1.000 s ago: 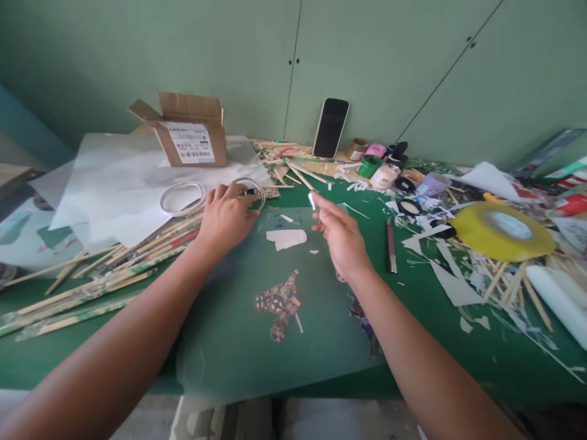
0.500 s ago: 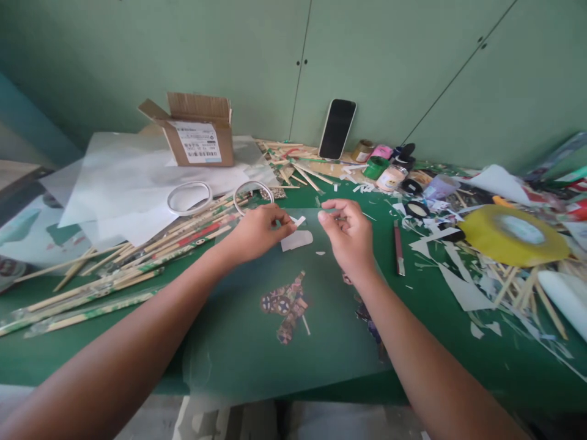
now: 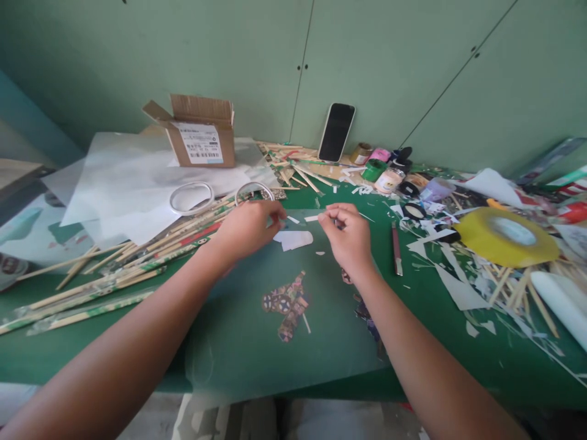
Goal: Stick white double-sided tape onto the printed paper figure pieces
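My right hand [image 3: 347, 235] pinches one end of a short white strip [image 3: 312, 218], which points left toward my other hand. My left hand [image 3: 250, 227] is closed, thumb and fingers together; whether anything is between them is hidden. A small white scrap [image 3: 292, 220] shows just beyond its fingertips. Below the hands, a larger white paper piece [image 3: 296, 239] lies on a translucent sheet [image 3: 257, 360]. On that sheet sits a patterned brownish cutout figure [image 3: 287, 305]. A second dark cutout [image 3: 367, 315] is partly covered by my right forearm.
Wrapped chopsticks [image 3: 137, 263] and tape rolls [image 3: 191, 198] lie left, with an open cardboard box [image 3: 206, 143] behind. A phone [image 3: 337, 131] leans on the wall near paint jars [image 3: 389, 181]. At right are a cutter knife [image 3: 396, 250], yellow tape [image 3: 504, 236] and paper scraps.
The white strip was in my left hand's fingers; now one sits in my right hand's pinch. My left hand has drawn slightly left.
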`<action>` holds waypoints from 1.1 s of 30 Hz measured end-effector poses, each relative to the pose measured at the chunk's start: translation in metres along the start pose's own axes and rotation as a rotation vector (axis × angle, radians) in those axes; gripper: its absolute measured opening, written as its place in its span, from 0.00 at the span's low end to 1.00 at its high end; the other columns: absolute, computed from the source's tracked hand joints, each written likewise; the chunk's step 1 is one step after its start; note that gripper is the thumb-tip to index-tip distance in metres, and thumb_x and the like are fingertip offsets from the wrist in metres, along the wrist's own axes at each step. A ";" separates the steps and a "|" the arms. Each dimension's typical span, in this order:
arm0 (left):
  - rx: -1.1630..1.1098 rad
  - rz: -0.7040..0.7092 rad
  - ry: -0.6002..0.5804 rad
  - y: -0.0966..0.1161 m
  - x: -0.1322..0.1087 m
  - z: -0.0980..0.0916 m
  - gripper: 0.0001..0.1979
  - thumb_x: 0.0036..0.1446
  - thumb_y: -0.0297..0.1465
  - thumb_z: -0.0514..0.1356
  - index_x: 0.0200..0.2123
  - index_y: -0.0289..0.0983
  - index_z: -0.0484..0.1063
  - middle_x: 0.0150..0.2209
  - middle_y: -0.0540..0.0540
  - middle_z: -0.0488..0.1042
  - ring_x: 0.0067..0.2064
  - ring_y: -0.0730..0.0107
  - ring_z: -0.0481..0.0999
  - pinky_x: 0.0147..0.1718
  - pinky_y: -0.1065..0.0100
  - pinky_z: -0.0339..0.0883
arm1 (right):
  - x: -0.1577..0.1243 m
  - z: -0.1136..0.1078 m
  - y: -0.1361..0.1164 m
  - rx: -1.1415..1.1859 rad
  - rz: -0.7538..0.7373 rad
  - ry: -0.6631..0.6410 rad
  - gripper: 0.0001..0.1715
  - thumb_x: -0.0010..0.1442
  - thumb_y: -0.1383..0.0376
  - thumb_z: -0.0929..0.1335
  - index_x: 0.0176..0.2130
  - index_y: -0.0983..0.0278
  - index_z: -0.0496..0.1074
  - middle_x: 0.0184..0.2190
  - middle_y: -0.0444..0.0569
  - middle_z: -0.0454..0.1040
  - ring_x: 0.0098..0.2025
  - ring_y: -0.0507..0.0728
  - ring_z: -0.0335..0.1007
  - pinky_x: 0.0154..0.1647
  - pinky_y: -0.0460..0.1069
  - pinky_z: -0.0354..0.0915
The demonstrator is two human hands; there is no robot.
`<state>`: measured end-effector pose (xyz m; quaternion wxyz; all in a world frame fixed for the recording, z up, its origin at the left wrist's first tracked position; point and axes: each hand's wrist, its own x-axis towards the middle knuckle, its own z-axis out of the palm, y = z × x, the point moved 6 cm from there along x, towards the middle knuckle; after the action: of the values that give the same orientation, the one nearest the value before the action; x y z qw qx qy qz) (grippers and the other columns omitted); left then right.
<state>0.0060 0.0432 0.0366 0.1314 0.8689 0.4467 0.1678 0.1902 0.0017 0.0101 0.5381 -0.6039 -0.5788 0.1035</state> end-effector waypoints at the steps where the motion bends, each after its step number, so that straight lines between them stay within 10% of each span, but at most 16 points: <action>1: 0.039 0.045 -0.068 0.001 -0.001 0.003 0.12 0.56 0.29 0.58 0.41 0.41 0.79 0.38 0.48 0.80 0.38 0.64 0.77 0.38 0.66 0.67 | 0.000 0.003 0.004 0.002 0.028 -0.033 0.10 0.54 0.60 0.68 0.24 0.61 0.73 0.36 0.51 0.74 0.41 0.60 0.71 0.45 0.57 0.66; 4: 0.163 0.137 -0.218 0.007 -0.007 0.010 0.13 0.56 0.28 0.58 0.39 0.46 0.81 0.41 0.49 0.80 0.40 0.62 0.78 0.37 0.67 0.68 | -0.002 0.013 0.014 -0.017 0.099 -0.141 0.11 0.52 0.59 0.69 0.23 0.61 0.74 0.36 0.51 0.76 0.43 0.61 0.71 0.49 0.59 0.64; 14: 0.397 0.302 -0.205 0.034 -0.033 0.017 0.18 0.62 0.25 0.51 0.49 0.43 0.77 0.43 0.41 0.76 0.44 0.57 0.75 0.41 0.61 0.66 | -0.007 0.031 0.013 -0.231 0.172 -0.156 0.08 0.51 0.60 0.72 0.24 0.60 0.78 0.43 0.53 0.77 0.48 0.65 0.69 0.56 0.66 0.56; 33: 0.550 0.246 -0.263 0.048 -0.043 0.028 0.17 0.61 0.24 0.53 0.51 0.35 0.73 0.44 0.38 0.74 0.43 0.55 0.74 0.37 0.60 0.63 | -0.010 0.033 0.009 -0.275 0.138 -0.145 0.09 0.53 0.60 0.71 0.24 0.60 0.78 0.45 0.52 0.77 0.49 0.68 0.66 0.55 0.68 0.52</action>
<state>0.0291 -0.0211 0.0220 -0.0730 0.9336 0.3461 -0.0580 0.1679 0.0132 -0.0153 0.3987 -0.7013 -0.5819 0.1033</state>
